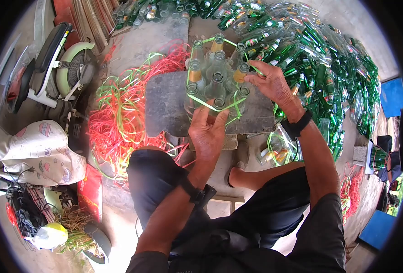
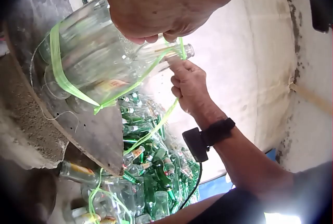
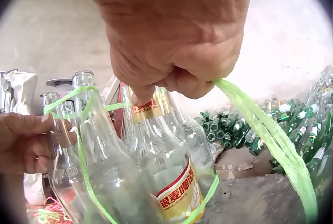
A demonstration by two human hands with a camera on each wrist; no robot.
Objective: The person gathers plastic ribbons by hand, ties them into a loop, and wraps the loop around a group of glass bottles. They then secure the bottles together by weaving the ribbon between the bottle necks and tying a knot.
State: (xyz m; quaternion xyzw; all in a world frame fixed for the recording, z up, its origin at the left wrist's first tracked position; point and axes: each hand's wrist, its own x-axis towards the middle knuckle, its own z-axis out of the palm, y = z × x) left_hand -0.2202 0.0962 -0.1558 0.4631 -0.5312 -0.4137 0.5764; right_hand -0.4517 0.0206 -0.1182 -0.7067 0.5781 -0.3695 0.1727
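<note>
Several clear glass bottles point(image 1: 217, 82) stand upright in a cluster on a dark board point(image 1: 165, 102). A light green plastic strap point(image 1: 204, 103) circles their necks, and another loop runs lower around the bodies. At the near side of the cluster, my left hand point(image 1: 207, 132) holds a front bottle between thumb and fingers, right at the upper strap. My right hand point(image 1: 272, 84) is at the right side by a gold-necked bottle point(image 3: 177, 190). Its curled fingers pinch the strap, whose loose tail point(image 3: 270, 130) hangs from the hand in the right wrist view.
Green bottles point(image 1: 310, 59) lie heaped at the right and back. Tangled red and green straps point(image 1: 124, 113) pile left of the board. More strapped bottles point(image 1: 278, 148) lie near the right foot. A scooter-like machine point(image 1: 60, 68) and a printed cloth point(image 1: 44, 150) are at the left.
</note>
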